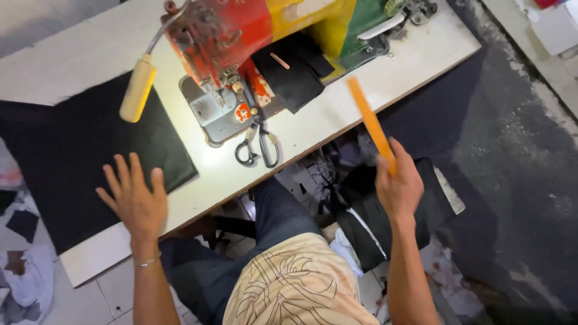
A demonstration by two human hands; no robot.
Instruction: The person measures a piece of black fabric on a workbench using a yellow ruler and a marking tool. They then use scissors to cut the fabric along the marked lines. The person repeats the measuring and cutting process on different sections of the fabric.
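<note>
White bench (361,90) in a cramped sewing corner, dark stained floor to the right, fabric scraps on pale tiles at lower left. We read this as prep stage: a big black fabric panel (78,156) lies flat across the left part of the bench, hanging off the near edge, not yet under the needle of the red, yellow and green sewing machine (265,30). Nothing on it that we can see in the way of marks or stitching, though black cloth hides a lot. Smaller black pieces (295,72) sit stacked on the machine bed, untouched; scissors (257,147) lie closed just in front of the machine, nobody on them. So by our judgement the cloth is laid out and smoothed, measuring or marking not started. Left hand (135,198) is spread wide, fingers splayed, palm down at the near right corner of the panel, holding nothing; can't tell if it presses the cloth or hovers just above. Right hand (398,189) is off the bench edge, raised over the lap, fist closed round the low end of an orange ruler (368,120) that angles up and left toward the machine, motion-blurred
</note>
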